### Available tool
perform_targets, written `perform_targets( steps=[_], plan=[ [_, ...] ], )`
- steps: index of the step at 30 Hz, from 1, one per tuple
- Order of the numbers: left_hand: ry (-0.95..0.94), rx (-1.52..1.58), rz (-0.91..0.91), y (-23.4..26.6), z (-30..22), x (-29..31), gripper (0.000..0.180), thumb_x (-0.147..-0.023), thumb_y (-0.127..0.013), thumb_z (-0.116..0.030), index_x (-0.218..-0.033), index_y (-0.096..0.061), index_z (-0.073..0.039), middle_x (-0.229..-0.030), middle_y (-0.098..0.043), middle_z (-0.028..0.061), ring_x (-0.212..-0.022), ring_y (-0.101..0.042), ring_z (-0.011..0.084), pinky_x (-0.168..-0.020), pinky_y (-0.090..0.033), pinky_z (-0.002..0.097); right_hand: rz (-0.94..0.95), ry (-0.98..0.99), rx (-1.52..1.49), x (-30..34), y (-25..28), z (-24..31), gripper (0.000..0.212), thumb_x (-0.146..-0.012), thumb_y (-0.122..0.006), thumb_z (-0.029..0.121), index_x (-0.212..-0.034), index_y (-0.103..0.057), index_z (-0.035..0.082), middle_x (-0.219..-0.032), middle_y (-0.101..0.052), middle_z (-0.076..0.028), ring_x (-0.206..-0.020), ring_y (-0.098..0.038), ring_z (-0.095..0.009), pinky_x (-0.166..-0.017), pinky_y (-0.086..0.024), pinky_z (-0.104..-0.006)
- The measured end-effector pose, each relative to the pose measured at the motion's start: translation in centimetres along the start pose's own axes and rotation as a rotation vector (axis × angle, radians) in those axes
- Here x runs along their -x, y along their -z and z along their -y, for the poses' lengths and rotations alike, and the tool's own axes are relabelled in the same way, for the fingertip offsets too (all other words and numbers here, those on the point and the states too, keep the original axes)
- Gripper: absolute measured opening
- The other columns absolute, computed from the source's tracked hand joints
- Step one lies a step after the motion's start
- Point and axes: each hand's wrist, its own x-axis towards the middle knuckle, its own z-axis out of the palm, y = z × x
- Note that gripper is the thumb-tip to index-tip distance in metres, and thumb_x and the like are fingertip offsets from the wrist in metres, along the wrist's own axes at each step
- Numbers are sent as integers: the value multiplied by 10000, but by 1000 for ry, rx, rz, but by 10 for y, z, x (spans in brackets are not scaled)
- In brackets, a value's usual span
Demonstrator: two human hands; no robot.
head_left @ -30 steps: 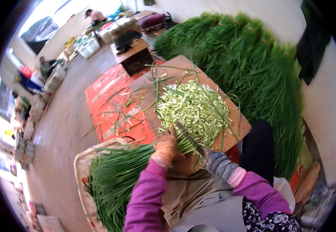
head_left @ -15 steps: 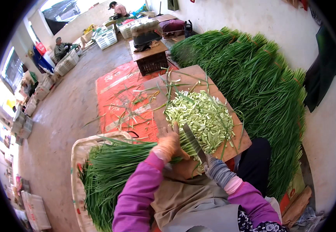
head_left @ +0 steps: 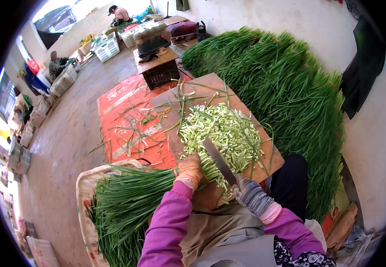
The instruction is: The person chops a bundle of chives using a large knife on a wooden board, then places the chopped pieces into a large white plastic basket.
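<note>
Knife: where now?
Head view, just right of centre: the knife is in the right hand, its blade between the cut-stem pile and the green bundle under the left hand.

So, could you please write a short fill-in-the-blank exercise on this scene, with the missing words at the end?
1. The right hand holds a ____.
2. The left hand grips a bundle of long leaves whose colour is ____.
3. The board, bearing pale chopped pieces, lies to the ____ of the red sheet.

Missing words: knife; green; right.
</note>
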Motion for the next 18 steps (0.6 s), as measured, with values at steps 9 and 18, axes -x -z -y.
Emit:
perform_targets(
  steps=[9,18],
  plan=[
    [-12,-17,-108,-22,2,-9,873,-473,-868,-424,-1154,-471,-50,-1091,-614,181,-1038,-593,338,-870,-481,417,58,-1,292,2,-5,3,380,-875,-459,256,-1166,-460,12,-884,-631,-241,-831,-615,-391,-761,-486,-477],
    [62,-1,-347,-47,2,-24,379,-768,-682,-246,-1079,-549,-75,-988,-648,110,-977,-618,288,-891,-404,465,112,-38,342,1,-7,6,320,-867,-486,255,-1084,-482,20,-961,-626,-224,-917,-601,-377,-797,-475,-455]
  ],
)
